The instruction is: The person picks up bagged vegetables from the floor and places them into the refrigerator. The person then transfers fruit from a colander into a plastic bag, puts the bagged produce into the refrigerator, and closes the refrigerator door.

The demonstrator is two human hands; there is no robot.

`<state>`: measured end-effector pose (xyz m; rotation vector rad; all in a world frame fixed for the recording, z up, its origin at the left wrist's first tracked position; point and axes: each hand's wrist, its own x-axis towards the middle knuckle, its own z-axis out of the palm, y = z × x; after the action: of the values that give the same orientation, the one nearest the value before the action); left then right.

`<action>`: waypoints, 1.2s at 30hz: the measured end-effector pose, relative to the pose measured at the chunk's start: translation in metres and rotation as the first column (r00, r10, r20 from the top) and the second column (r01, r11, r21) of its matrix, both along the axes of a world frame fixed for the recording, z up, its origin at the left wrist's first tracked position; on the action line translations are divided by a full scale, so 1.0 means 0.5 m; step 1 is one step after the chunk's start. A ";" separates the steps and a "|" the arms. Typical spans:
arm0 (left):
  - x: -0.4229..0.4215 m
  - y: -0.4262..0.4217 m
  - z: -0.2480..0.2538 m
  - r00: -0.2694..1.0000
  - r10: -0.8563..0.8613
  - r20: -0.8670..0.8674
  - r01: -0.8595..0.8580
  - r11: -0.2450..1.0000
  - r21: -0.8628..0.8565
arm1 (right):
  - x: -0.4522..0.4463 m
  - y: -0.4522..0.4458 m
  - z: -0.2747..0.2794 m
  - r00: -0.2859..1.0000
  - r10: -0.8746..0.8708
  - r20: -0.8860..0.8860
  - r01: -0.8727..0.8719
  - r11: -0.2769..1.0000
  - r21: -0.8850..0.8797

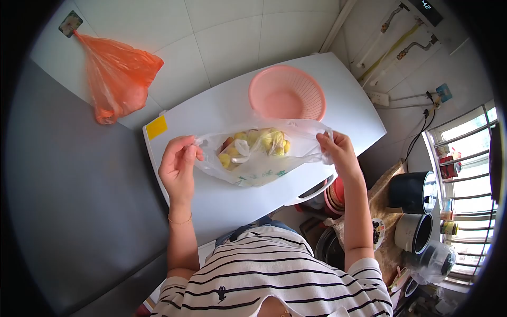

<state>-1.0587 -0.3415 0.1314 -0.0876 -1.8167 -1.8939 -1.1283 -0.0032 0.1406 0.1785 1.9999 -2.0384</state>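
- Plastic bag (260,177), translucent with green print, is seen in the head view above the white surface (346,100), stretched sideways between two hands; whether its underside is rested on the surface cannot be told.
- Yellow-green produce (273,141), rounded, is contained in the middle of the bag, with a reddish-brown piece at its left end; it is partly veiled by the plastic.
- Left grip (178,161) is closed on the bag's left end, the plastic being pinched between thumb and fingers. A thin bracelet (180,219) is worn at that wrist.
- Right grip (338,150) is likewise closed on the bag's right end, where the plastic is gathered.
- Pink basket (312,95), round and slatted, is placed upright on the surface just beyond the bag; its near rim is overlapped by the bag's upper edge, and contact cannot be confirmed.
- Yellow label (156,128) is fixed at the left far corner of the surface.
- Orange bag (124,74) is hung from a wall hook (70,24) at the upper left, well apart from both hands.
- Dark pot (404,193) and white cooker (406,232) are stood side by side at the right, near a barred window (465,195).
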 end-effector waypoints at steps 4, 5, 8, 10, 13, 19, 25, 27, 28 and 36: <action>-0.014 0.038 0.077 0.984 -0.100 -0.144 0.072 0.979 -0.189 | -0.016 -0.038 0.108 0.938 0.100 -0.331 -0.087 0.995 0.055; -0.018 0.052 0.088 0.975 -0.134 -0.175 0.083 0.959 -0.270 | -0.022 -0.043 0.126 0.916 0.140 -0.376 -0.102 0.988 0.118; -0.040 0.084 0.104 0.941 -0.318 -0.116 0.282 0.926 -0.251 | -0.038 -0.092 0.126 0.902 0.167 -0.398 -0.162 0.986 0.047; -0.070 0.082 0.109 0.878 -0.479 -0.017 0.460 0.852 -0.249 | -0.041 -0.114 0.110 0.827 0.248 -0.505 -0.216 0.969 0.123; -0.119 0.089 0.125 0.812 -0.555 0.181 0.553 0.830 0.065 | -0.061 -0.148 0.066 0.632 0.361 -0.686 -0.236 0.932 0.274; -0.177 0.114 0.123 0.683 -0.664 0.303 0.695 0.719 0.008 | -0.055 -0.191 0.041 0.482 0.374 -0.793 -0.157 0.927 0.341; -0.192 0.098 0.072 0.746 -0.552 0.373 0.658 0.695 -0.289 | -0.046 -0.145 -0.011 0.955 -0.021 -0.296 -0.121 0.882 -0.456; -0.213 0.055 -0.008 0.862 -0.359 0.357 0.411 0.908 -0.081 | -0.025 -0.110 -0.061 0.980 -0.098 -0.175 -0.037 0.772 -0.635; -0.235 0.021 -0.060 0.839 -0.371 0.398 0.310 0.927 0.211 | -0.014 -0.087 -0.148 0.998 -0.063 0.026 0.062 0.680 -0.731; -0.328 -0.041 -0.358 0.698 -0.154 0.700 -0.395 0.732 0.555 | 0.150 -0.146 -0.250 0.972 -0.134 0.196 0.234 0.667 -0.708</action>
<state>-1.2228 -0.3620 -0.0478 1.1721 -1.2922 -2.5598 -1.0532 -0.0762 0.0158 0.3372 0.9795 -2.7001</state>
